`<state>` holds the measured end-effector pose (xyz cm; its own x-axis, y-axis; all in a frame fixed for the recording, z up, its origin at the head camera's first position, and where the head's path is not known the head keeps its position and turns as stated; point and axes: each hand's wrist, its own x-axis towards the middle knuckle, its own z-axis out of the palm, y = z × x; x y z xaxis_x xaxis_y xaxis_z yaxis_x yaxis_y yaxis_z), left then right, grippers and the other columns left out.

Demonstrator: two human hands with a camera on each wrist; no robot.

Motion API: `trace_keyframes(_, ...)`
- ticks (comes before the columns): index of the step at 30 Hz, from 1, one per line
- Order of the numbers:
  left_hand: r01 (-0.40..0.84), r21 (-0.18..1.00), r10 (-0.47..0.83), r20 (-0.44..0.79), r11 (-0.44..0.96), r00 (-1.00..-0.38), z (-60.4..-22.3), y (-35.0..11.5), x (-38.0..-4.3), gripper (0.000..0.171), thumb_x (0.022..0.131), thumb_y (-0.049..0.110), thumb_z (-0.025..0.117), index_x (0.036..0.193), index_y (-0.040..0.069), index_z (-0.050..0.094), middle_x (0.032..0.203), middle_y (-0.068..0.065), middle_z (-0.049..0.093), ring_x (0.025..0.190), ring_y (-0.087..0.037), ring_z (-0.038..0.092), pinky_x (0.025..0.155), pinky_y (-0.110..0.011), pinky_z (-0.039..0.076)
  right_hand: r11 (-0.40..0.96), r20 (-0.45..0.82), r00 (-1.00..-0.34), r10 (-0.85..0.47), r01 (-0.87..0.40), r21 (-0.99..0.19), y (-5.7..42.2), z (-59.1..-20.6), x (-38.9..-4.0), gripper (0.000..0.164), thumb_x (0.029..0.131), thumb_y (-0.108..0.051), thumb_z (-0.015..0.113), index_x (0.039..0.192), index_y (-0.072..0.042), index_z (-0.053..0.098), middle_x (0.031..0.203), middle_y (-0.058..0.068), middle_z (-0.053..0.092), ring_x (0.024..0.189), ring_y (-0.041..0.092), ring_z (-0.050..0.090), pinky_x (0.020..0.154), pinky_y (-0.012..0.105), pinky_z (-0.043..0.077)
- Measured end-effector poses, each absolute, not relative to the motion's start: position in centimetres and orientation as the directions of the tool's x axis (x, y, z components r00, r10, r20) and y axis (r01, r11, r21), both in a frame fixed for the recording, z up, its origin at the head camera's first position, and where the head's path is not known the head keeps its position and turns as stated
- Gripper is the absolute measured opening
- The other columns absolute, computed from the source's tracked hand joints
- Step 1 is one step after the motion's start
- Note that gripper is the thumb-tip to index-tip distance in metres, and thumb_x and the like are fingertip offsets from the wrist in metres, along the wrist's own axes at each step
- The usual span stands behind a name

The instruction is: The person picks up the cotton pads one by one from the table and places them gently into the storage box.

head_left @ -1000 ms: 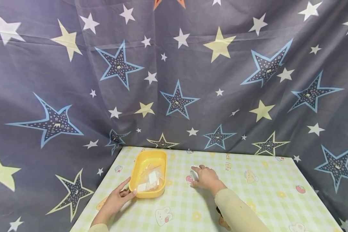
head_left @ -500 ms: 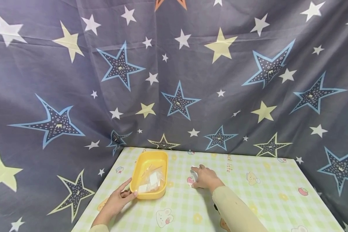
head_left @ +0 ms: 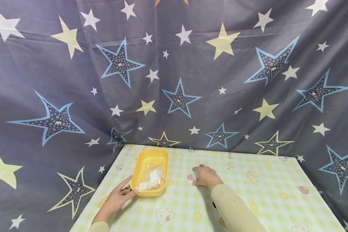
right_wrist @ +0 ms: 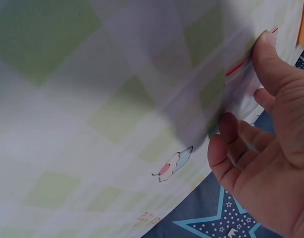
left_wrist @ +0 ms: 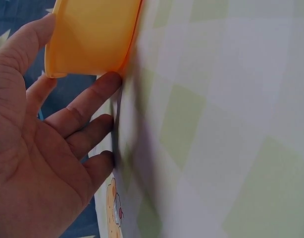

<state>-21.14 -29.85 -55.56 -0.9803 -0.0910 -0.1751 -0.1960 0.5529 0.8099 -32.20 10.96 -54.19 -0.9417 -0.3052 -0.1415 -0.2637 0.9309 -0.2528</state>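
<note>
Near the table's left side stands a yellow plastic tray (head_left: 146,154) with small clear bags (head_left: 154,177) inside, each bearing a white patch. My left hand (head_left: 114,200) holds the tray's near left corner, thumb and fingertips (left_wrist: 108,83) against its outer walls. To the right of the tray, my right hand (head_left: 206,176) pinches a small clear zip bag (right_wrist: 239,91) low over the tabletop. A red seal line runs along the bag's edge in the right wrist view. Part of this bag is hidden behind the thumb and fingers, and its contents cannot be made out.
The table (head_left: 264,193) wears a green-and-white checked cover with printed cartoon figures. Behind it and along both sides hangs a dark curtain (head_left: 174,71) with stars. A small dark object (head_left: 214,204) shows partly beside the right forearm.
The camera view has shifted slightly. My right hand stays at the same spot with its fingers at the small bag. My left hand and the tray hold their places.
</note>
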Motion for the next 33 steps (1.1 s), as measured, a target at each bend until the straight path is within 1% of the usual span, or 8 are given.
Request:
trace_keyframes(4,-0.196,0.811,-0.087,-0.178,0.551,-0.980,-55.5,-30.0,-21.1,0.091,0.094,0.056,0.078,0.169,0.027,0.036,0.130,-0.018,0.076,0.127,-0.031,0.069,0.103,-0.050,0.056,0.930,-0.118,-0.952,-0.282,-0.241,-0.279,10.7,-54.3,-31.8,0.072,0.087,-0.039,0.090,0.150,-0.018,0.062,0.157,0.022,0.055,0.134,0.052,0.059,0.108,0.066,0.049)
trace_keyframes(9,-0.200,0.812,-0.085,-0.184,0.548,-0.979,-55.6,-30.2,-21.1,0.090,0.094,0.054,0.079,0.169,0.028,0.037,0.128,-0.016,0.077,0.124,-0.027,0.070,0.100,-0.042,0.056,0.931,-0.093,-0.961,-0.262,-0.226,-0.285,10.0,-54.4,-31.2,0.068,0.086,-0.033,0.091,0.147,-0.015,0.065,0.152,0.021,0.059,0.129,0.050,0.061,0.104,0.065,0.052)
trace_keyframes(12,-0.197,0.809,-0.082,-0.182,0.554,-0.980,-55.4,-30.2,-21.1,0.088,0.096,0.052,0.078,0.169,0.028,0.036,0.127,-0.015,0.078,0.123,-0.025,0.070,0.100,-0.041,0.054,0.940,-0.074,-0.963,-0.259,-0.234,-0.247,9.6,-54.4,-31.1,0.064,0.086,-0.031,0.090,0.143,-0.013,0.067,0.142,0.020,0.065,0.122,0.047,0.065,0.100,0.062,0.054)
trace_keyframes(15,-0.196,0.806,-0.078,-0.184,0.558,-0.980,-55.2,-30.0,-21.1,0.087,0.097,0.052,0.077,0.169,0.028,0.035,0.129,-0.016,0.077,0.125,-0.027,0.069,0.101,-0.043,0.054,0.953,-0.063,-0.967,-0.247,-0.231,-0.193,9.2,-54.4,-31.2,0.059,0.086,-0.032,0.091,0.138,-0.012,0.069,0.131,0.020,0.068,0.115,0.045,0.067,0.097,0.060,0.056)
trace_keyframes(19,-0.197,0.806,-0.070,-0.191,0.558,-0.979,-55.2,-29.9,-21.1,0.087,0.097,0.052,0.077,0.169,0.030,0.034,0.132,-0.017,0.076,0.127,-0.029,0.068,0.104,-0.046,0.054,0.972,-0.056,-0.976,-0.211,-0.203,-0.117,8.8,-54.2,-31.2,0.051,0.085,-0.035,0.091,0.127,-0.012,0.073,0.118,0.018,0.069,0.108,0.041,0.067,0.092,0.058,0.057)
trace_keyframes(22,-0.186,0.801,-0.062,-0.183,0.569,-0.981,-55.0,-29.8,-21.2,0.087,0.098,0.052,0.076,0.170,0.028,0.033,0.131,-0.018,0.076,0.125,-0.028,0.069,0.102,-0.045,0.055,0.981,-0.052,-0.982,-0.182,-0.178,-0.078,8.5,-54.1,-31.3,0.047,0.085,-0.037,0.092,0.119,-0.010,0.074,0.113,0.017,0.068,0.104,0.038,0.065,0.092,0.056,0.056)
trace_keyframes(27,-0.180,0.801,-0.061,-0.177,0.571,-0.982,-54.9,-29.8,-21.4,0.087,0.098,0.050,0.077,0.170,0.028,0.033,0.129,-0.016,0.077,0.123,-0.026,0.070,0.097,-0.040,0.055,0.992,-0.064,-0.990,-0.124,-0.122,-0.038,7.8,-54.1,-31.4,0.048,0.084,-0.040,0.092,0.115,-0.009,0.074,0.110,0.014,0.065,0.105,0.035,0.061,0.097,0.054,0.054)
trace_keyframes(33,-0.185,0.800,-0.057,-0.187,0.571,-0.981,-55.3,-30.0,-21.5,0.088,0.098,0.052,0.076,0.170,0.029,0.032,0.132,-0.019,0.075,0.127,-0.029,0.069,0.097,-0.042,0.055,0.997,-0.085,-0.993,-0.083,-0.083,-0.007,7.3,-54.2,-31.4,0.054,0.081,-0.043,0.093,0.119,-0.010,0.074,0.112,0.013,0.065,0.110,0.035,0.060,0.100,0.053,0.053)
